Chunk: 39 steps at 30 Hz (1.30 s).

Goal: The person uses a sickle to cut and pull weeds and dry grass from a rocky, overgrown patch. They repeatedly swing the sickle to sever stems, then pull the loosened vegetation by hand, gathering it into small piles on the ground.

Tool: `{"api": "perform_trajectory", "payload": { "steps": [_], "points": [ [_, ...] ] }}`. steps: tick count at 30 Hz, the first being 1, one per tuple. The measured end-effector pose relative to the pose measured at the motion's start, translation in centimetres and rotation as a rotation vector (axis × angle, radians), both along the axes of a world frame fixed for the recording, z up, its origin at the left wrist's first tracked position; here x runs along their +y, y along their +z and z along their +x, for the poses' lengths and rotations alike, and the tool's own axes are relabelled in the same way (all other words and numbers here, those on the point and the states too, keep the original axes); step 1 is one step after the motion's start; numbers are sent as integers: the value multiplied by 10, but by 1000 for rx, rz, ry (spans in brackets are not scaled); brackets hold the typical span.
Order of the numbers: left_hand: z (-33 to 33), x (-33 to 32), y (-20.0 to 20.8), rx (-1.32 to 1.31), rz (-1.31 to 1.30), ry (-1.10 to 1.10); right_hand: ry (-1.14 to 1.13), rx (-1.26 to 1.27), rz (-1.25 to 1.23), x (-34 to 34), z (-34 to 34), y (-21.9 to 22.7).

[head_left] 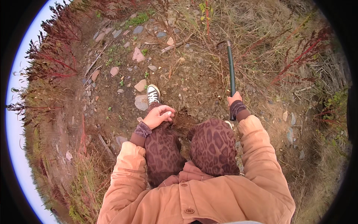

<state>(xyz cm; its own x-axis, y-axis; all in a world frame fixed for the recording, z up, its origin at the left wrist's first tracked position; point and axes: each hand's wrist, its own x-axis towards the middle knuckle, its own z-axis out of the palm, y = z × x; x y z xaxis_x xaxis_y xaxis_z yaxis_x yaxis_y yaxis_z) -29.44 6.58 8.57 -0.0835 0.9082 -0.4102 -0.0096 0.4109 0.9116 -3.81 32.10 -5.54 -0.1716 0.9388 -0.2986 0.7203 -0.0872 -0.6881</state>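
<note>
My right hand (235, 99) is closed around the lower part of a long-handled hand tool (231, 67). The tool has a straight dark green shaft and a thin, curved metal hook at its far end, pointing left among dry grass. Its butt end shows below my fist, beside my right knee. Over my left knee, my left hand (160, 115) hangs with its fingers loosely bent and holding nothing that I can see. Just beyond it is my left shoe (153, 94), a black-and-white sneaker on bare soil.
Pinkish and grey stones, such as a flat stone (141, 102), lie scattered ahead and left. A dry stick (175, 46) rests farther off. Tangled dry grass (257, 22) fills the far right. Reddish weeds (56, 48) stand at the left. Both my bent knees are close in front.
</note>
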Motion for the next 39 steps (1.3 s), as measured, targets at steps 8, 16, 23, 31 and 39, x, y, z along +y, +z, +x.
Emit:
{"api": "perform_trajectory", "payload": {
  "steps": [8, 16, 23, 31, 39],
  "points": [
    [3, -3, 2, 73, 9, -81, 158, -174, 52, -102, 138, 37],
    [2, -3, 5, 143, 32, -98, -76, 70, -124, -18, 68, 8],
    [2, -4, 2, 99, 36, 5, 4, 92, -270, -5, 5, 8],
    [-3, -11, 3, 62, 27, -8, 72, 184, -173, -44, 24, 48],
    [-15, -17, -4, -2, 12, -14, -26, 270, -230, -24, -21, 41]
  ]
}}
